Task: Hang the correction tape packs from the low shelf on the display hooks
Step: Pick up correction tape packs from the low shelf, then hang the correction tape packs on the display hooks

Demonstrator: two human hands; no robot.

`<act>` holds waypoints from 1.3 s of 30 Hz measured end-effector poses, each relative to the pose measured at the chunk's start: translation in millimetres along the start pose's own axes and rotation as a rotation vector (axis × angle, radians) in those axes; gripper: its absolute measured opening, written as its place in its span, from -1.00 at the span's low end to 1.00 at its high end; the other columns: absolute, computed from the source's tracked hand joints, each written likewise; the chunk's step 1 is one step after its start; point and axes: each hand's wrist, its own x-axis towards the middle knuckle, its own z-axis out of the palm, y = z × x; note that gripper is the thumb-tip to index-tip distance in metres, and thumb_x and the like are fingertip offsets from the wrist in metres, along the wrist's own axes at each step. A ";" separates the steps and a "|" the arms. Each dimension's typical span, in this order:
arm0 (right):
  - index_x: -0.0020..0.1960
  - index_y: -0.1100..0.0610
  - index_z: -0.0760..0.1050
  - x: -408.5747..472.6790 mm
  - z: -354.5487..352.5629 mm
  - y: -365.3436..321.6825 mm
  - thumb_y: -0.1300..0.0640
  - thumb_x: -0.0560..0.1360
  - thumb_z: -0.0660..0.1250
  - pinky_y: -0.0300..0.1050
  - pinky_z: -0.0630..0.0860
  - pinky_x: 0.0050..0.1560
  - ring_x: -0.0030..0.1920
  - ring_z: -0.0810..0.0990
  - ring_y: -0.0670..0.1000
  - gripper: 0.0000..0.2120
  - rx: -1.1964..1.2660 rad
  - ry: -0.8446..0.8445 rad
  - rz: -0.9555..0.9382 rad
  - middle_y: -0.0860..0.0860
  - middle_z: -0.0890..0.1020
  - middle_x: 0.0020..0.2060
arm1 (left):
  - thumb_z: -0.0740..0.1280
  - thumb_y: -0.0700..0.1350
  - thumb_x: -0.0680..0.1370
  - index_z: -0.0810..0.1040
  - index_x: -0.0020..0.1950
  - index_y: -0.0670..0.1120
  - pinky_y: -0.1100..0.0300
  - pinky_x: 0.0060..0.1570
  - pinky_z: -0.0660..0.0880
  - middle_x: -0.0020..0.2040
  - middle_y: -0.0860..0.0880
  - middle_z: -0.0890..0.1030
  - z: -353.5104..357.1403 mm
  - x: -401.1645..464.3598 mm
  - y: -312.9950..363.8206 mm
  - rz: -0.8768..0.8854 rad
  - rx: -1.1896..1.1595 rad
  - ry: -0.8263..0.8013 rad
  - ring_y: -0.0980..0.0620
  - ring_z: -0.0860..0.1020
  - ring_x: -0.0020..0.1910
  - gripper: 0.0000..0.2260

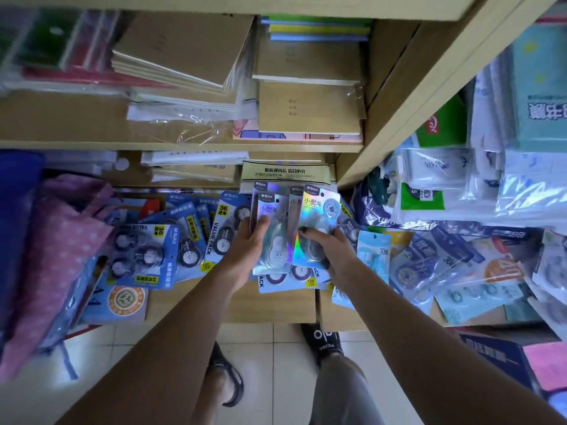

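Shiny holographic correction tape packs are in both my hands above the low shelf (233, 305). My left hand (245, 243) grips a small stack of these packs (271, 228), thumb on its front. My right hand (331, 246) holds another holographic pack (319, 216) beside it, fingers curled round its lower part. Several blue value packs of correction tape (184, 237) lie flat on the shelf to the left and under my hands. More light blue tape packs (372, 256) lie to the right. No display hooks are in view.
Stacks of brown notebooks (306, 108) fill the shelves above. A pink dotted bag (61, 240) hangs at the left. Plastic-wrapped stationery (460, 185) crowds the right shelf. A dark box (491, 357) stands at the lower right. My feet are on the tiled floor (276, 342).
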 end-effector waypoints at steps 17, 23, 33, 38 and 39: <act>0.16 0.24 0.56 -243.2 -42.7 -111.5 0.26 0.64 0.30 -0.27 0.51 -0.52 -0.45 0.67 -0.10 -0.87 0.342 -0.279 -0.075 -0.04 0.67 -0.39 | 0.46 0.26 0.50 0.46 0.46 0.19 -0.02 0.36 0.50 0.49 0.02 0.49 -8.6 -208.6 154.3 0.071 0.182 -0.157 0.01 0.50 0.43 -0.45; 0.36 0.28 0.53 -315.3 -61.9 -161.0 0.12 0.45 0.51 -0.10 0.64 -0.29 0.01 0.70 0.16 -0.48 0.377 -0.310 -0.210 0.15 0.69 0.11 | 0.22 0.34 0.59 0.56 0.25 0.37 -0.07 0.49 0.35 0.33 0.30 0.47 30.7 -285.0 227.0 0.246 0.211 -0.105 0.15 0.42 0.41 -0.71; 0.21 0.24 0.58 -394.8 -158.7 -237.9 -0.07 0.24 0.65 0.21 0.71 0.00 0.13 0.71 0.26 -0.34 0.213 -0.245 -0.448 0.31 0.68 0.08 | 0.10 0.24 0.68 0.35 0.48 0.21 0.03 0.40 0.27 0.23 0.26 0.35 123.6 -373.4 305.9 0.445 0.214 -0.043 0.17 0.31 0.34 -0.62; 0.18 0.29 0.59 -429.4 -201.0 -263.3 0.18 0.55 0.45 -0.20 0.52 -0.36 -0.35 0.64 -0.08 -0.74 0.198 -0.297 -0.526 -0.06 0.66 -0.34 | 0.15 0.55 0.45 0.52 0.16 0.40 -0.12 0.45 0.38 0.34 0.18 0.57 150.6 -399.0 331.1 0.472 0.265 -0.057 0.03 0.51 0.39 -0.58; 0.21 0.30 0.59 -434.7 -204.6 -267.3 0.19 0.55 0.44 -0.16 0.50 -0.33 -0.35 0.63 -0.07 -0.72 0.187 -0.301 -0.536 -0.05 0.67 -0.32 | 0.19 0.53 0.46 0.54 0.09 0.40 -0.17 0.43 0.41 0.30 0.14 0.61 154.2 -399.8 334.3 0.463 0.245 -0.055 0.03 0.55 0.35 -0.64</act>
